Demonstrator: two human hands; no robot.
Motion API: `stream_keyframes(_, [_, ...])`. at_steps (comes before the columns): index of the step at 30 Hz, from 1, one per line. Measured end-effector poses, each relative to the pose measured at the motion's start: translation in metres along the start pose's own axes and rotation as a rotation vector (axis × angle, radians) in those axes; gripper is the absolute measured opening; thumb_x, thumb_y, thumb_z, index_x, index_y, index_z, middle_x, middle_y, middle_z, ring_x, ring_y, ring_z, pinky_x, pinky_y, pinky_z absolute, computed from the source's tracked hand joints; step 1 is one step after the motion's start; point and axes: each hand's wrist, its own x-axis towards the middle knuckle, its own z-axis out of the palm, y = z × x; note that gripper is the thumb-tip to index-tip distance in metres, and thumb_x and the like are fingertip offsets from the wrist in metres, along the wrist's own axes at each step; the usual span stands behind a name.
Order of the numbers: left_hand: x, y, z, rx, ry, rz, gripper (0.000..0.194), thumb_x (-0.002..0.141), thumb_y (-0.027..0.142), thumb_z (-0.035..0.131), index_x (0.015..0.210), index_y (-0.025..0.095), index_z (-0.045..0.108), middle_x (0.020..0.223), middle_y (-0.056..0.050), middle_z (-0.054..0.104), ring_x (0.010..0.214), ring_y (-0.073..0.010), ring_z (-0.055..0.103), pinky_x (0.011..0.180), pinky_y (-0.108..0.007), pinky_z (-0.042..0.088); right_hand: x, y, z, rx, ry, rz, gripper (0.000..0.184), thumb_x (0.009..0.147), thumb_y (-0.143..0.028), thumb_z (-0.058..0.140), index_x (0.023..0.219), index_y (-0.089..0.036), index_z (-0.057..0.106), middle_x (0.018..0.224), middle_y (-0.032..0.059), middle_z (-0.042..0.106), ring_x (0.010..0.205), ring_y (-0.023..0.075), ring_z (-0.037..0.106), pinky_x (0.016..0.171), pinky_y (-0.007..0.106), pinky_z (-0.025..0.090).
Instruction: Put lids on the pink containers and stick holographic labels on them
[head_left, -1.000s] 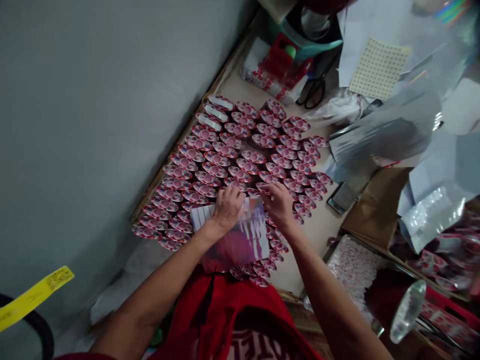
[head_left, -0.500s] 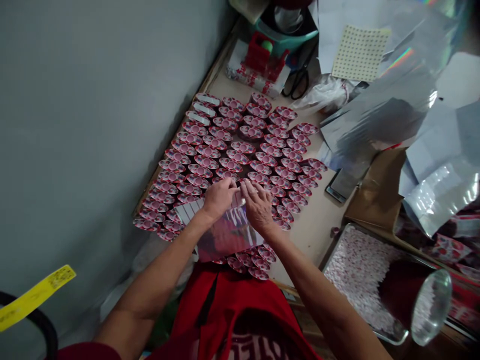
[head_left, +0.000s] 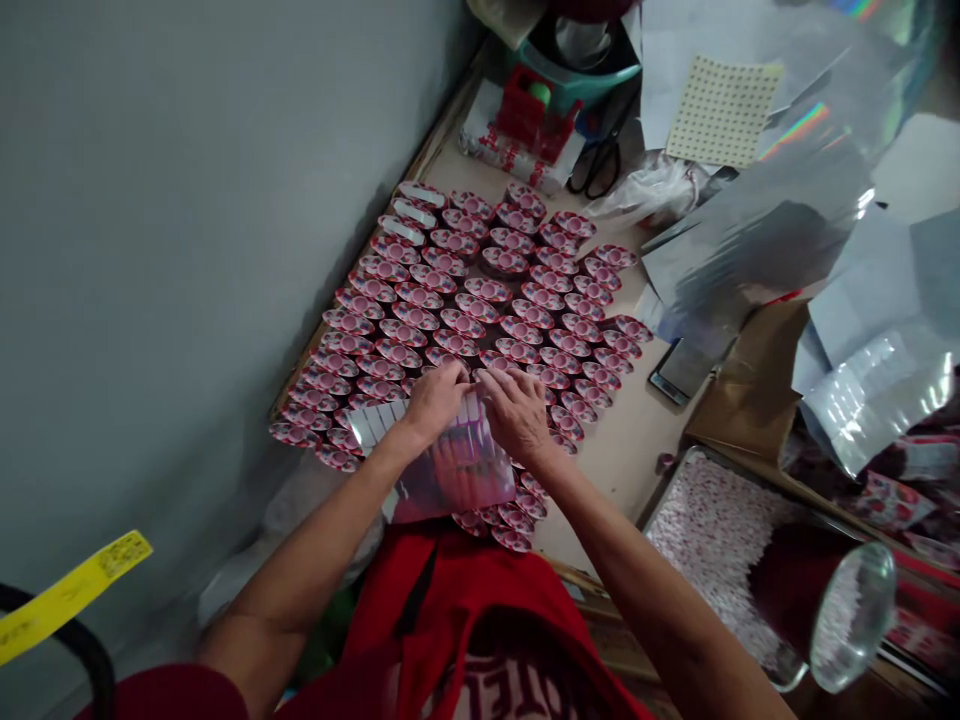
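So you've got both arms reaching in from the near side, elbows out, forearms angling toward each other until the hands almost meet over the middle of the bench (head_left: 619, 440). Your left hand (head_left: 437, 403) is bent over with the fingers curled, knuckles up, tips pointing far and right. Its grip looks pressed together, pinching the far edge of that glossy sheet (head_left: 454, 475). Your right hand (head_left: 517, 415) comes in palm down, fingers side by side and aimed far and left, tips just beside the left ones. The thumb on that one is hidden, so I can't tell whether its grip is actually pinching anything or just resting at the edge.

The sheet itself sits on the near side of both hands, mostly between your forearms. Its pale striped end sticks out left past your left wrist, and its near edge sits just by your red apron (head_left: 450, 600). It's over the packed rows of round-topped containers (head_left: 487, 290), covering some of the near ones; plenty more spread out to the far side and both sides of your hands. Off to the right, well apart from your fingers, there's a small scale (head_left: 681, 370).
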Motion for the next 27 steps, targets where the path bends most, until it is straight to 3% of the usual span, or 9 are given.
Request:
stream_keyframes(6, [0.004,-0.009,0.005,-0.068,0.004,-0.078,0.011,0.093,0.023,0.072,0.083,0.023,0.066,0.090,-0.005,0.076,0.088,-0.0225,0.069,0.077,-0.031,0.043,-0.014,-0.011,0.018,-0.038,-0.063,-0.032,0.053,0.105,-0.016,0.047,0.157,-0.021,0.050,0.160,0.0121,0.055,0.141,0.0283,0.047,0.115,0.045,0.028])
stream_keyframes(8, [0.005,-0.013,0.005,-0.072,0.006,-0.100,0.013,0.091,0.023,0.073,0.080,0.023,0.066,0.089,-0.004,0.076,0.087,-0.0223,0.068,0.076,-0.031,0.042,-0.024,-0.014,0.013,-0.020,-0.056,-0.007,0.049,0.104,-0.016,0.049,0.152,-0.023,0.056,0.153,0.0114,0.062,0.140,0.0274,0.048,0.117,0.045,0.024])
stream_keyframes(11, [0.005,-0.017,0.003,-0.069,-0.006,-0.115,0.016,0.089,0.022,0.075,0.077,0.023,0.065,0.087,-0.004,0.075,0.085,-0.0221,0.067,0.075,-0.031,0.042,-0.031,-0.016,-0.002,0.034,-0.061,0.036,0.025,0.103,-0.022,0.057,0.122,-0.026,0.073,0.117,0.0072,0.078,0.118,0.0254,0.059,0.112,0.042,0.027])
stream_keyframes(14, [0.006,-0.019,0.006,-0.063,0.001,-0.088,0.016,0.090,0.022,0.074,0.079,0.023,0.063,0.087,-0.004,0.074,0.086,-0.0229,0.067,0.077,-0.032,0.043,-0.030,-0.018,-0.026,0.127,-0.088,0.116,0.016,0.098,-0.022,0.063,0.086,-0.024,0.073,0.084,0.0035,0.073,0.093,0.0219,0.060,0.101,0.040,0.033])
stream_keyframes(16, [0.006,-0.018,0.012,-0.060,0.048,-0.060,0.014,0.091,0.021,0.073,0.081,0.023,0.063,0.088,-0.005,0.074,0.087,-0.0241,0.066,0.080,-0.034,0.045,-0.024,-0.021,-0.045,0.282,-0.097,0.233,0.014,0.092,-0.020,0.066,0.079,-0.023,0.070,0.074,0.0013,0.067,0.081,0.0193,0.057,0.093,0.038,0.036])
stream_keyframes(19, [0.004,-0.017,0.021,-0.112,0.162,0.024,0.015,0.086,0.014,0.074,0.080,0.022,0.062,0.095,-0.008,0.073,0.099,-0.0267,0.066,0.092,-0.038,0.047,-0.006,-0.026,-0.073,0.752,-0.117,0.510,0.010,0.087,-0.032,0.073,0.083,-0.023,0.069,0.064,-0.0037,0.057,0.064,0.0150,0.049,0.073,0.031,0.038])
stream_keyframes(21, [0.003,-0.017,0.023,-0.262,0.281,0.043,0.015,0.083,0.016,0.077,0.081,0.022,0.063,0.101,-0.010,0.073,0.108,-0.0279,0.064,0.101,-0.040,0.047,0.013,-0.026,-0.083,1.110,-0.127,0.666,0.022,0.083,-0.043,0.078,0.084,-0.023,0.069,0.066,-0.0040,0.058,0.061,0.0134,0.047,0.065,0.028,0.037])
stream_keyframes(23, [0.003,-0.018,0.020,-0.583,0.347,-0.032,0.016,0.088,0.033,0.075,0.083,0.021,0.066,0.101,-0.010,0.073,0.107,-0.0270,0.067,0.101,-0.041,0.051,0.034,-0.025,-0.082,1.353,-0.123,0.751,0.030,0.076,-0.048,0.084,0.080,-0.022,0.069,0.073,-0.0023,0.063,0.064,0.0127,0.050,0.065,0.027,0.039])
stream_keyframes(27, [0.010,-0.021,0.006,-1.403,0.073,-0.272,0.059,0.090,0.075,0.059,0.089,0.017,0.070,0.090,-0.012,0.076,0.092,-0.0269,0.075,0.086,-0.041,0.060,0.069,-0.017,-0.053,1.486,-0.116,0.883,0.038,0.061,-0.050,0.092,0.070,-0.020,0.069,0.069,-0.0021,0.063,0.061,0.0116,0.051,0.061,0.027,0.041])
